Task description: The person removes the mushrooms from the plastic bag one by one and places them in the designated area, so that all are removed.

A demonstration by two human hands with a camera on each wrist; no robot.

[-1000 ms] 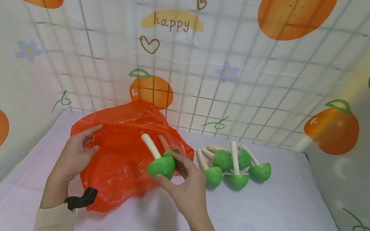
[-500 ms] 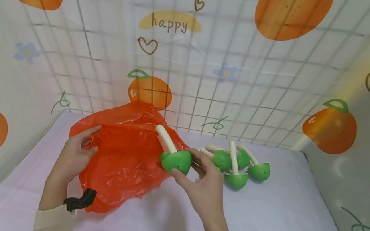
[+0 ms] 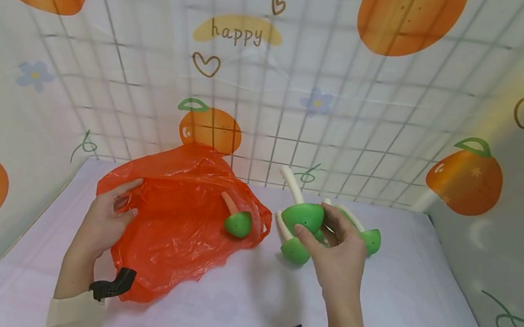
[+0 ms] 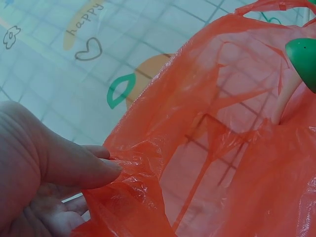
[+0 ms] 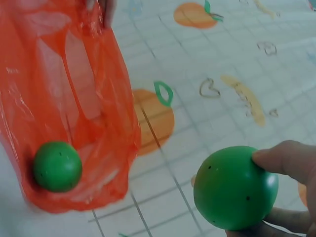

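A thin red plastic bag [image 3: 161, 245] lies spread at the left of the table. My left hand [image 3: 105, 219] pinches its left edge between thumb and fingers; the left wrist view shows the thumb [image 4: 84, 165] on the crumpled film. At the bag's right side sits a toy mushroom [image 3: 238, 224], its green cap bare and its stem tinted red. My right hand [image 3: 342, 259] holds another mushroom [image 3: 304, 217] by its green cap, white stem pointing up and left. That cap [image 5: 236, 187] fills the lower right wrist view, fingers around it.
Several similar mushrooms lie behind and below the right hand, among them a near one [image 3: 295, 250] and one at the far right [image 3: 371, 241]; others are partly hidden. A patterned curtain over a wire grid [image 3: 272, 131] stands behind the table.
My right hand has moved right with its mushroom, away from the bag and over the other mushrooms. The mushroom at the bag is now uncovered. My left hand has stayed in place.
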